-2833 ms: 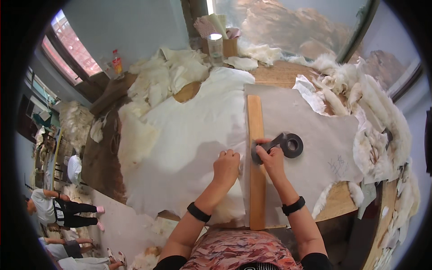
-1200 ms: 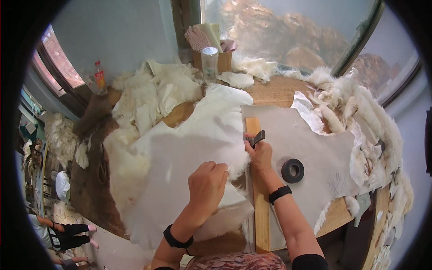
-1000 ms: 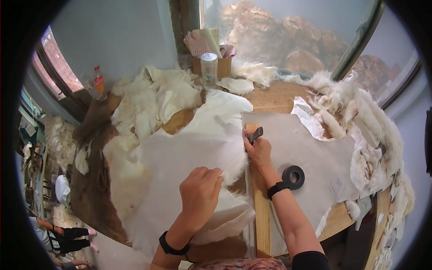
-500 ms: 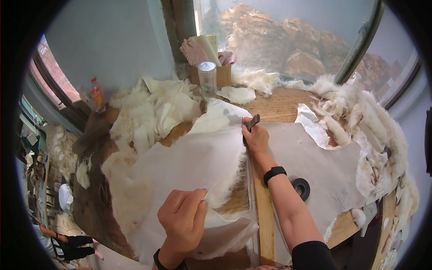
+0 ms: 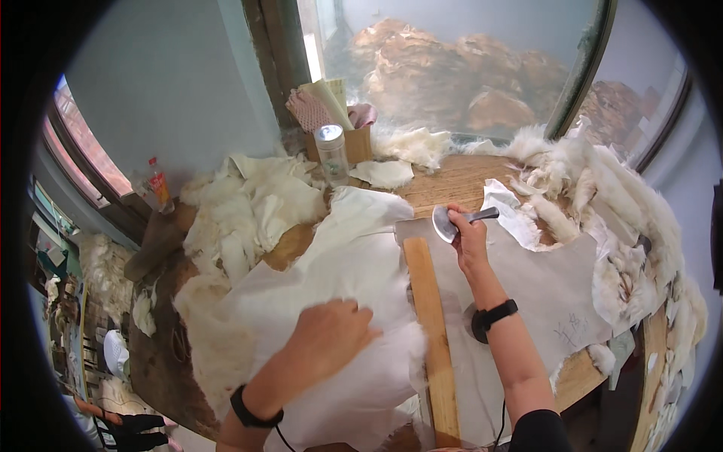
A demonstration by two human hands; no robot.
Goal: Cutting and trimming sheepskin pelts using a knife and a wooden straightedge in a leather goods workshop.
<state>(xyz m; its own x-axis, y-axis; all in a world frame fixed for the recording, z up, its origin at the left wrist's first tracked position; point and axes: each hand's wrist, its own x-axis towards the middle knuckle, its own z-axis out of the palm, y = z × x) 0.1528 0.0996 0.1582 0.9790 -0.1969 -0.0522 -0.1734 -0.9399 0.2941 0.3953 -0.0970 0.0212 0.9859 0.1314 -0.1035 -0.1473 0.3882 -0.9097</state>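
My right hand [image 5: 468, 241] is closed round a knife with a curved silver blade [image 5: 443, 224] and dark handle, held over the upper part of a grey sheet [image 5: 553, 282]. Beside it runs a wooden strip [image 5: 425, 309]. A black tape roll [image 5: 479, 327] is partly hidden under my right forearm. My left hand [image 5: 327, 339], blurred and bent at the fingers, is over a large white hide [image 5: 350, 252] whose furry edge meets the strip; whether it grips anything is unclear.
Fur scraps [image 5: 241, 211] heap around the wooden table [image 5: 444, 177]. At the back stand a clear jar [image 5: 332, 158], a cardboard box [image 5: 358, 142] and a red-labelled bottle [image 5: 160, 184]. Another person [image 5: 113, 422] is at the lower left.
My right hand has lifted the knife away from the hide's edge toward the right. My left hand has moved right, and the raised hide edge now lies flatter along the strip.
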